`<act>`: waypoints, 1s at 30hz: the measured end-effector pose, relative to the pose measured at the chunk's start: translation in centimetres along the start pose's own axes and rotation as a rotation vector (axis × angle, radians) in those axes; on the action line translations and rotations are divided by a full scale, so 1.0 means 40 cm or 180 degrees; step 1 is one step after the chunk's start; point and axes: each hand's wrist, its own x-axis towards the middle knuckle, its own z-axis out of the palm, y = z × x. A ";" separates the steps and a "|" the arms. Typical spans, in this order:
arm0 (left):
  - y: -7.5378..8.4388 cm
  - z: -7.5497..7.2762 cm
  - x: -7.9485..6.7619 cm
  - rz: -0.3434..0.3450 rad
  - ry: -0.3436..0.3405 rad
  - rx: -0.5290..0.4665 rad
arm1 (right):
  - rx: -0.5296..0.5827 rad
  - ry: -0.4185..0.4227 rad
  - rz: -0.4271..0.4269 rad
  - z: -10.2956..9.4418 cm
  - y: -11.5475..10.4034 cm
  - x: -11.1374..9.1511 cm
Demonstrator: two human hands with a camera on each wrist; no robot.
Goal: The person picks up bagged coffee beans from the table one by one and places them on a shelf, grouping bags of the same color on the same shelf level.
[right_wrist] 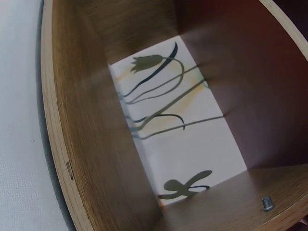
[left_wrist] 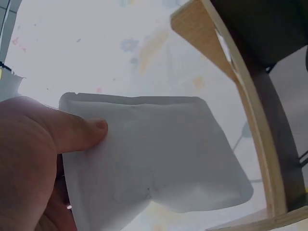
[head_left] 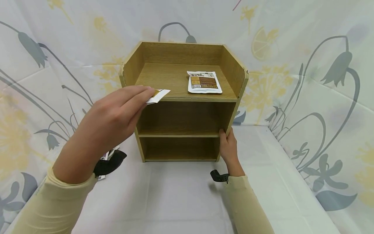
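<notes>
My left hand (head_left: 111,117) pinches a flat white pouch (left_wrist: 144,149) by its edge, thumb on its plain face. It is held up at the front left of the top of a small wooden shelf unit (head_left: 163,79). In the head view the hand covers most of this pouch, leaving one white corner with a bit of brown print. A second pouch (head_left: 204,83), white with a brown and yellow label, lies flat on the right of the top board. Lower down, my right hand (head_left: 229,148) grips the unit's right side panel near the middle board.
Small packets (head_left: 105,156) lie on the white-covered table (head_left: 181,195) at the left, partly hidden behind my left wrist. Floral cloth (head_left: 309,107) surrounds the table. In the right wrist view, a metal shelf pin (right_wrist: 268,203) sticks out inside the open-backed unit.
</notes>
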 end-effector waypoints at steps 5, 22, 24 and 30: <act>-0.014 0.043 0.002 -0.0007 -0.0071 0.0014 | -0.0002 -0.0012 0.0008 -0.001 -0.004 -0.001; -0.066 0.174 -0.010 -0.0003 -0.0332 -0.0071 | -0.0059 0.0010 -0.0025 0.000 0.001 0.001; -0.071 0.182 -0.011 -0.0028 -0.0412 -0.0073 | -0.0057 0.0018 -0.0047 0.000 0.001 0.001; -0.089 0.203 -0.007 -0.0148 -0.0708 -0.0004 | -0.0040 0.0016 -0.0072 0.000 0.003 0.001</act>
